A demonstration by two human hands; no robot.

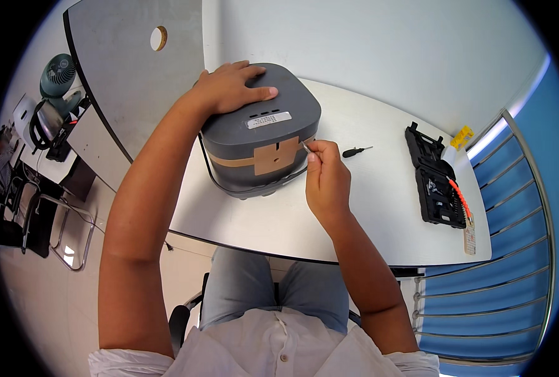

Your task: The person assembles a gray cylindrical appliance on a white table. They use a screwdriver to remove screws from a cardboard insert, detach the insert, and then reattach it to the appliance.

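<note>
A dark grey, rounded box-shaped appliance (pixel 292 103) with a carrying handle stands on the white table, a white label on its top. On its near side is a copper-coloured panel (pixel 265 161) with a slot and a small hole. My left hand (pixel 229 88) lies on the appliance's top, fingers spread. Beside the panel's right edge, my right hand (pixel 327 173) pinches a small, thin metal piece (pixel 306 147); most of it is hidden by the fingers, so its kind is unclear. A black-handled screwdriver (pixel 354 152) lies just right of that hand.
An open black tool case (pixel 439 188) lies at the table's right, with an orange flexible shaft (pixel 460 198) and a yellow item (pixel 461 137) by it. Beyond runs a metal railing (pixel 540 217). A grey partition (pixel 132 69) rises at the back left.
</note>
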